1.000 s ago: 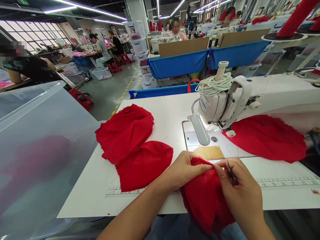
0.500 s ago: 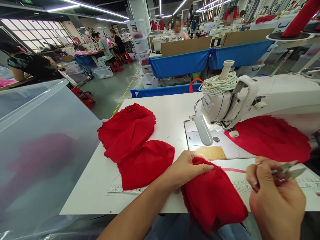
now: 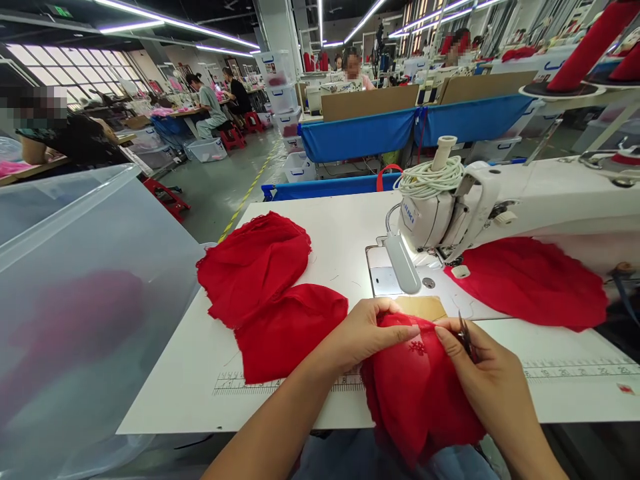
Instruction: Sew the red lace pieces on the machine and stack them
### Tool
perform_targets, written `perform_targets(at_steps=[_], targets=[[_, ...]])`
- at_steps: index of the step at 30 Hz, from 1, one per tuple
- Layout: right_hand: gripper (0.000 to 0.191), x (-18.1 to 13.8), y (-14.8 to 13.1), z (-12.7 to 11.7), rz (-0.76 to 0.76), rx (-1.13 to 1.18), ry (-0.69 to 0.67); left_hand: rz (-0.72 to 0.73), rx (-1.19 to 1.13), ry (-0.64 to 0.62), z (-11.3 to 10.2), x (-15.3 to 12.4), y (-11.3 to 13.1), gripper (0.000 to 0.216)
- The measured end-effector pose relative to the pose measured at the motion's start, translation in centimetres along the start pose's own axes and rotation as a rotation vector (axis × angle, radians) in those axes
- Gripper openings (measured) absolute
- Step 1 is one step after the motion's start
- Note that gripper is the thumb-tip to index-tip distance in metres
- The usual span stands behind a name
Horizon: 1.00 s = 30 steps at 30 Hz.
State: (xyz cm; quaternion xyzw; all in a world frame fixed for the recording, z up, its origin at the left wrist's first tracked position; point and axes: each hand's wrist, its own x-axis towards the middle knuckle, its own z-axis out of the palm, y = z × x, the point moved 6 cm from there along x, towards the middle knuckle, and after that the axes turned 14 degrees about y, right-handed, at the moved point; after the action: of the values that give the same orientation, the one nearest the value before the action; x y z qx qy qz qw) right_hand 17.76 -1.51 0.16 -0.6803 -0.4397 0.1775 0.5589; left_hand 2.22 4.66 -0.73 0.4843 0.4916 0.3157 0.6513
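A red fabric piece (image 3: 407,393) hangs over the table's front edge, its top edge pinched by both hands. My left hand (image 3: 373,333) is closed on it at the left, thumb on top. At the right, my right hand (image 3: 483,363) pinches the same edge between thumb and finger, with small thread snips (image 3: 465,335) tucked in the palm, blades pointing up. Between the hands a small dark red pattern shows on the fabric. Just behind stands a white sewing machine (image 3: 433,213) with a red cloth (image 3: 535,280) lying under its arm.
More red fabric pieces (image 3: 257,267) lie on the white table (image 3: 175,393) at the left, near a printed ruler strip (image 3: 575,369). A large translucent bin (image 3: 90,320) stands at the table's left. Red thread cones (image 3: 590,47) rise at the right. Several people work in the background.
My right hand has moved left from beside the fabric and now grips its top edge, the snips turned upward. The pink strip near the fabric no longer shows.
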Motion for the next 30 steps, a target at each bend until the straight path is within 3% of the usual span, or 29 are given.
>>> perform_targets(at_steps=[4, 10, 15, 19, 21, 28, 30], targets=[[0.03, -0.1, 0.4, -0.3, 0.027, -0.02, 0.02, 0.009, -0.021, 0.03, -0.2, 0.1, 0.4, 0.033], [0.028, -0.4, 0.3, 0.1, -0.062, -0.019, 0.02, -0.037, -0.096, -0.022, 0.5, -0.1, 0.3, 0.03], [0.02, -1.2, -2.1, 0.3, -0.382, -0.161, 0.142, -0.049, -0.151, 0.01, 0.5, -0.1, 0.0, 0.037], [0.012, -1.8, -2.7, 1.3, -0.539, -0.236, 0.119, -0.065, -0.201, -0.007, 0.7, -0.1, 0.0, 0.041], [0.011, -1.6, -2.5, 1.4, -0.519, -0.225, 0.108, -0.058, -0.192, -0.001, 0.6, 0.0, -0.1, 0.039], [0.017, -0.7, -2.0, 0.0, -0.24, -0.146, 0.159, -0.084, -0.18, 0.021, 0.4, 0.1, -0.3, 0.03], [0.014, -1.0, -2.1, -0.3, -0.236, -0.117, 0.185, -0.089, -0.179, 0.028, 0.5, 0.0, -0.2, 0.029]])
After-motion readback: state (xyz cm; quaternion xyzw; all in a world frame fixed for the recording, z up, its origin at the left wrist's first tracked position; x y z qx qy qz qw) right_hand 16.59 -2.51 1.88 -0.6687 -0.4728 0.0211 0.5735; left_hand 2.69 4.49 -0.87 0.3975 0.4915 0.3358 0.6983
